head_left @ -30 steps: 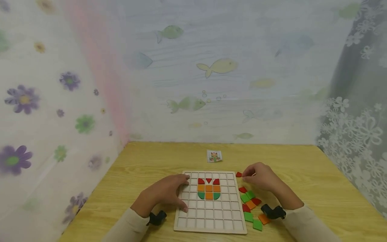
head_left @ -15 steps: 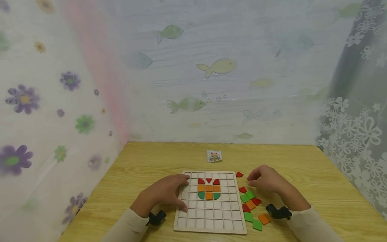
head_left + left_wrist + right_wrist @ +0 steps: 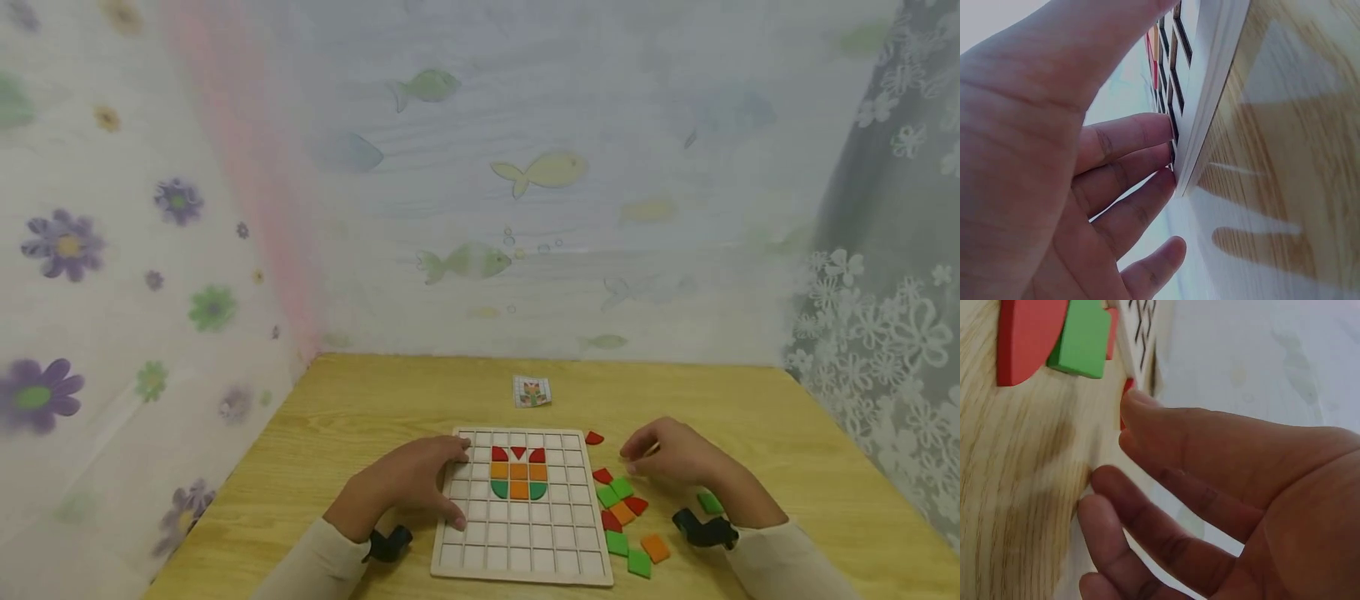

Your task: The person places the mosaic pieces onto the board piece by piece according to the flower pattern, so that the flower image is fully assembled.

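Note:
A pale wooden grid board [image 3: 487, 550] lies on the table, with red, orange and green tiles set in its upper middle cells. My left hand [image 3: 411, 477] rests on the board's left edge, its fingertips and thumb touching the rim; in the left wrist view the fingers [image 3: 1129, 134] are spread. My right hand [image 3: 675, 454] hovers right of the board with fingers loosely bent and nothing visible between them. Left of it lies a red quarter-round tile [image 3: 595, 437]. Below that, near the board's right edge, are several loose tiles, among them a green square [image 3: 621, 487] and an orange square [image 3: 655, 547].
A small printed card [image 3: 532, 391] with a coloured tile pattern lies behind the board. Another green tile [image 3: 709, 502] sits by my right wrist. Curtains with fish and flowers hang around the wooden table [image 3: 375, 392].
My right hand has drawn away from the upper red tile, moving right and slightly nearer me. The green tile by the wrist has come into sight. My left hand stays put.

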The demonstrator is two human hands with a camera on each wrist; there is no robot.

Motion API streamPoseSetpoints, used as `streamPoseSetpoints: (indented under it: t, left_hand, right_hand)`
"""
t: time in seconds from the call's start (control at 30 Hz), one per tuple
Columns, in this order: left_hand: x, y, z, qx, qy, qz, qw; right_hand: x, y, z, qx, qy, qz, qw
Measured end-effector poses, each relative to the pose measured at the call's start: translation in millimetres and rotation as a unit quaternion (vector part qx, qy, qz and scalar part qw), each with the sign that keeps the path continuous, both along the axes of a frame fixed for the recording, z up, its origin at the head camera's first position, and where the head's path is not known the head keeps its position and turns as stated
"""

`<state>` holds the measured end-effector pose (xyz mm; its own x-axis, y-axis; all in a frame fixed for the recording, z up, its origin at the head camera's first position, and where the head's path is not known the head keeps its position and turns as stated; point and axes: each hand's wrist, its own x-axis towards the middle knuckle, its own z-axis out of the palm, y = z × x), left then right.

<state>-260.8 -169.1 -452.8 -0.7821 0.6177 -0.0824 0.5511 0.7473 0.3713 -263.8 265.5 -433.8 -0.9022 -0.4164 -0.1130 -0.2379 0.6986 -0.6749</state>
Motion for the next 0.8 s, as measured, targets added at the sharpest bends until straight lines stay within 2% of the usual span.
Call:
streamPoseSetpoints:
  t: [0.2, 0.47, 0.8]
  left_hand:
    - [3.8, -0.2, -1.8, -0.003, -0.01, 0.003, 0.9999]
    - [3.3, 1.6, -1.2, -0.001, -0.003, -0.006, 1.0]
    - [0.0, 1.7, 2.0, -0.011, 0.005, 0.003, 0.9999]
  right_hand:
    - [1.9, 1.0, -4.0, -0.014, -0.028, 0.047, 0.9984]
    - [9.0, 1.4, -3.1, 0.008, -0.012, 0.037, 0.9992]
    - [6.2, -3.0, -4.4, 0.012, 0.009, 0.047, 0.9988]
